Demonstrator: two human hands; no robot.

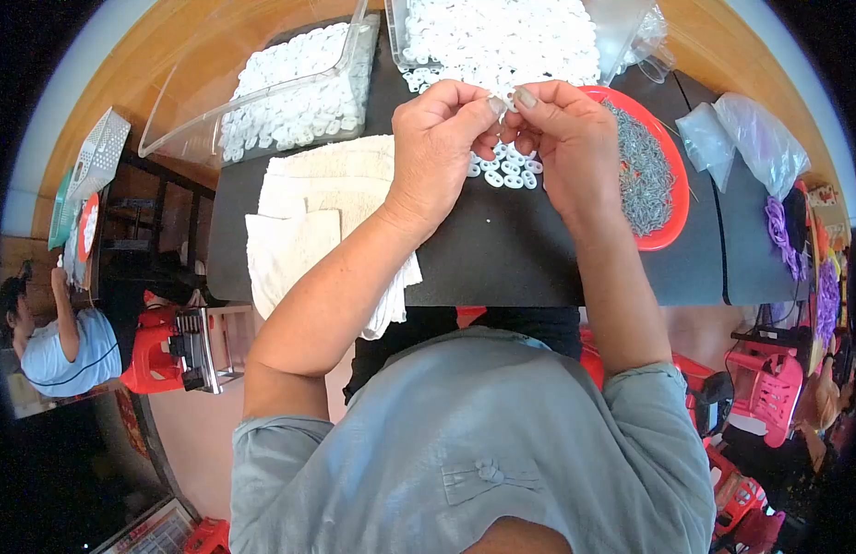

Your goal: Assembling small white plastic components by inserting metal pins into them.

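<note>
Above the dark table, my left hand (437,152) and my right hand (573,138) meet with thumbs and fingers pinched together. Between the fingertips shows a small white plastic piece (509,98), mostly covered by them. Just beneath the hands lies a group of white oval plastic pieces (512,168), each with two holes. A red bowl (679,205) next to my right hand holds many thin silvery metal pins or screws (645,175); which of these they are, I cannot tell. Beyond my hands, a bin holds a large heap of white pieces (502,42).
A clear plastic box (252,92) of white pieces stands at the far left of the table (483,268). Folded cream cloths (331,189) lie beside my left forearm. Plastic bags (760,143) are at the right. Another person (72,346) sits at far left by red stools (155,346).
</note>
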